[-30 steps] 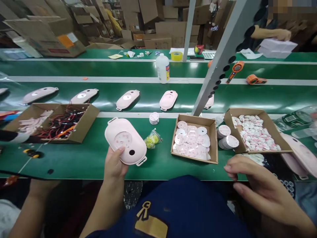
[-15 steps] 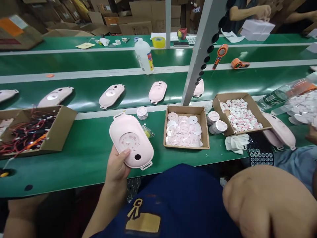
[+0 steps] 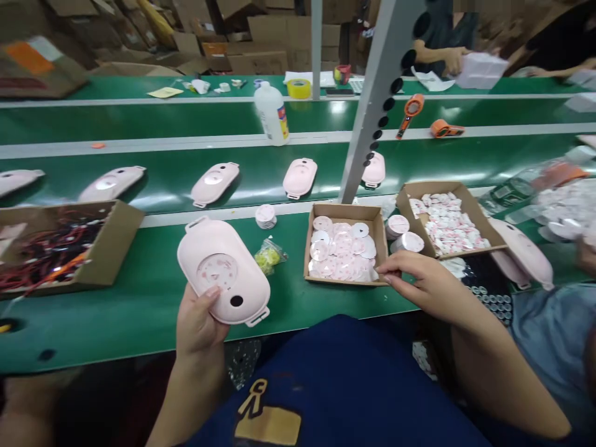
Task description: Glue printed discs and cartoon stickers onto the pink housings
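My left hand (image 3: 202, 323) grips a pale pink plastic shell (image 3: 251, 279) by its lower edge, thumb on the front. The shell is oblong, with a loop at each end, a black round hole and a round patterned disc (image 3: 217, 272) in its recess. My right hand (image 3: 414, 282) is at the near right corner of a cardboard tray (image 3: 344, 282) of round pink and white stickers (image 3: 342, 242). Its thumb and forefinger are pinched close together beside a whitish scrap; whether they hold it is unclear. A small bag of yellow-green pieces (image 3: 270, 256) lies between shell and tray.
Several similar pink shells (image 3: 300, 177) lie along the green belt behind. Sticker rolls (image 3: 407, 242) and a second tray (image 3: 451, 223) stand right; a box of wires (image 3: 107, 248) is left. A grey post (image 3: 367, 105) rises behind the tray. Another person's sleeve (image 3: 549, 323) is at right.
My right hand has moved from the lower right, close to the camera, forward to the sticker tray's corner. My left hand has shifted left a little with the pink shell.
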A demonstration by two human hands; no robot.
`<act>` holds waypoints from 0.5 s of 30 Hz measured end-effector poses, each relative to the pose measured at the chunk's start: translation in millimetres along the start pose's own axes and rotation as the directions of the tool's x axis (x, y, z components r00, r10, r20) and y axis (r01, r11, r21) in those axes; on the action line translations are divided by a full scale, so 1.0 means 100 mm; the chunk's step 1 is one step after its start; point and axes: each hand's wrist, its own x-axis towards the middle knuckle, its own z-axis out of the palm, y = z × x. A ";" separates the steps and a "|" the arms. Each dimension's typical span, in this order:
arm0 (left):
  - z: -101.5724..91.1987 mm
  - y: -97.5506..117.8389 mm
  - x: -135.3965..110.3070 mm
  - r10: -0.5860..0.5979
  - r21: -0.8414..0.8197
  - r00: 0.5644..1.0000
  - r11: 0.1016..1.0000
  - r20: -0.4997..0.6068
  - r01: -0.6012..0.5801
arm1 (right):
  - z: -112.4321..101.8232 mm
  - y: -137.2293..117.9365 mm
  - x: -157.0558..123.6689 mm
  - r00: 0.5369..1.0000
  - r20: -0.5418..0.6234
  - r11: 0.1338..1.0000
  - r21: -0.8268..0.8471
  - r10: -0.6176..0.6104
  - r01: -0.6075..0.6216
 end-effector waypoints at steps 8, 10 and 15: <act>-0.07 0.24 0.01 0.136 0.121 0.989 0.984 -0.056 -0.128 | -0.54 0.79 0.59 0.855 -0.385 0.819 -0.318 0.349 -0.477; -0.06 0.23 -0.02 0.033 0.171 0.999 0.985 -0.042 -0.026 | -0.64 1.09 0.80 0.861 -0.322 0.796 -0.350 0.394 -0.495; -0.05 0.18 -0.11 -0.068 0.243 0.995 0.966 -0.073 0.084 | -0.51 1.48 1.21 0.908 -0.099 0.829 -0.376 0.407 -0.413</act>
